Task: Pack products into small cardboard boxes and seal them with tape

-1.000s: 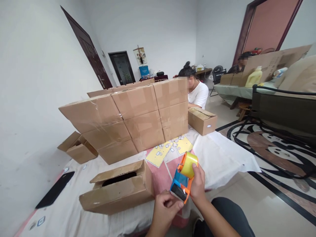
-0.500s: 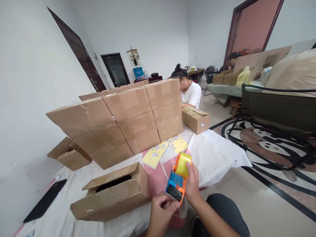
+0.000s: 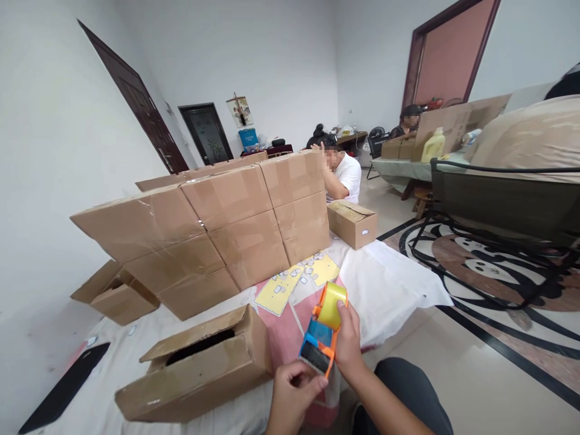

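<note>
My right hand is closed around a tape dispenser with an orange and blue frame and a roll of yellowish tape on top. At the dispenser's lower, toothed end, my left hand pinches the tape end between thumb and forefinger; the film itself hardly shows. To the left of my hands lies a brown cardboard box on the covered table, its top flaps not fully closed and a dark gap between them.
Stacked, taped cartons form a wall across the table. A smaller carton stands right of it, an open carton left. A black flat object lies at the left edge. A person in white sits behind the stack.
The view has shifted slightly, and things sit a little further left and lower. The person behind the cartons has raised a hand to the head. My grip on the dispenser looks the same.
</note>
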`<state>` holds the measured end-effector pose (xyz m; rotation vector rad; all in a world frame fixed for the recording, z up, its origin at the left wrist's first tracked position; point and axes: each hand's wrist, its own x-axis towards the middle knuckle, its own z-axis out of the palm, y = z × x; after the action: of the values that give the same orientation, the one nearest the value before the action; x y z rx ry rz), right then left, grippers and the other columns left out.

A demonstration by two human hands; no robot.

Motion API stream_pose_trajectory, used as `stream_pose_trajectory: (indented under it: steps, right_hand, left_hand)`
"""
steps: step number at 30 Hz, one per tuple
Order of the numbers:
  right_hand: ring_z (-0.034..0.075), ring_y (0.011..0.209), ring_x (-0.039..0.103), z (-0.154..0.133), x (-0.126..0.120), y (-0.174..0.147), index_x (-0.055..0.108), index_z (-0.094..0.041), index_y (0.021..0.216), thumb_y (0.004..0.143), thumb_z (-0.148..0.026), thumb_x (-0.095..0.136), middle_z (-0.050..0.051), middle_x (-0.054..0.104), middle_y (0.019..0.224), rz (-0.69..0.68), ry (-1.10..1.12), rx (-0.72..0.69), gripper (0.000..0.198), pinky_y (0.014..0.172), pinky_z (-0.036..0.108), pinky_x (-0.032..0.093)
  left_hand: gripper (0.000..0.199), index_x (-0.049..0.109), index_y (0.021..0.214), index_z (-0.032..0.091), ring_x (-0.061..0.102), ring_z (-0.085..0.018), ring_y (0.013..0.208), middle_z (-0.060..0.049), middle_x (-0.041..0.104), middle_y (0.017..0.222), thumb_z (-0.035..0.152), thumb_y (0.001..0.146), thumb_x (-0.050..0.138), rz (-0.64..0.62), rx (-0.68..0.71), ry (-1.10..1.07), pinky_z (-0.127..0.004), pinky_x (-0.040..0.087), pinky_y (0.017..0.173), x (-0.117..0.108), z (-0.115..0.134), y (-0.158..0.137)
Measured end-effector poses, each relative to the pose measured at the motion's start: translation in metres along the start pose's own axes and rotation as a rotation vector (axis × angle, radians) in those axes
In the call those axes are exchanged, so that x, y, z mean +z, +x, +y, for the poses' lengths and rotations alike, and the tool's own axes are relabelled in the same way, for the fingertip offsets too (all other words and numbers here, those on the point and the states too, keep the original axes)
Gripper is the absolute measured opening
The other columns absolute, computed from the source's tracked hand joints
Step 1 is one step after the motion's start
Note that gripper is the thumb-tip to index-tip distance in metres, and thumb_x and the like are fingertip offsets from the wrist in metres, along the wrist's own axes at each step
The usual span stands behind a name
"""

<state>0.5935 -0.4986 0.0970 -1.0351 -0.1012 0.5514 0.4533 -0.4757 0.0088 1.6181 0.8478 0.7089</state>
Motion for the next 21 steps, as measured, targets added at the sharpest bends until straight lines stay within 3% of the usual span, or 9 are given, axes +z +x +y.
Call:
stream_pose_trajectory:
  steps: [7,12,15,17,21]
  right_hand:
    - [0.021,0.083,0.066,0.002,-0.004,-0.001,0.069,-0.017,0.095,0.074,-0.059,0.068,0.002,0.071,0.088,-0.038,-0.062,0.002,0.047,0.070,0.029,0.051]
    - [0.022,0.086,0.067,0.010,-0.007,0.000,0.068,-0.017,0.094,0.073,-0.060,0.070,0.003,0.070,0.088,-0.021,-0.110,-0.042,0.048,0.071,0.029,0.052]
    - [0.021,0.083,0.067,0.013,-0.011,0.004,0.067,-0.017,0.091,0.079,-0.061,0.064,0.004,0.071,0.086,-0.078,-0.130,-0.100,0.045,0.071,0.029,0.053]
    - [0.020,0.075,0.066,0.014,-0.016,0.009,0.067,-0.018,0.087,0.087,-0.059,0.058,0.004,0.070,0.079,-0.209,-0.174,-0.208,0.042,0.070,0.030,0.053]
    - [0.020,0.066,0.064,0.012,-0.028,0.025,0.070,-0.017,0.083,0.094,-0.050,0.049,0.007,0.071,0.072,-0.469,-0.405,-0.634,0.041,0.065,0.032,0.052]
  left_hand:
    - [0.050,0.060,0.049,0.013,0.031,-0.009,0.055,0.002,0.038,0.051,0.058,0.064,0.078,0.018,-0.020,-0.022,-0.024,0.026,0.053,0.000,0.003,0.001]
    - [0.055,0.051,0.043,0.016,0.028,-0.009,0.053,0.004,0.033,0.048,0.059,0.059,0.080,0.020,-0.022,-0.061,-0.026,0.025,0.053,0.002,0.003,0.003]
    - [0.057,0.046,0.044,0.016,0.028,-0.009,0.054,0.004,0.034,0.049,0.060,0.062,0.078,0.004,-0.029,-0.055,-0.026,0.023,0.053,0.001,0.002,0.003]
    - [0.058,0.042,0.046,0.017,0.028,-0.009,0.055,0.004,0.034,0.050,0.061,0.065,0.076,-0.044,-0.054,-0.027,-0.026,0.022,0.054,0.000,0.004,0.003]
    - [0.068,0.032,0.044,0.020,0.025,-0.008,0.054,0.005,0.027,0.048,0.070,0.059,0.075,-0.055,-0.104,0.017,-0.027,0.021,0.054,0.000,0.012,0.002]
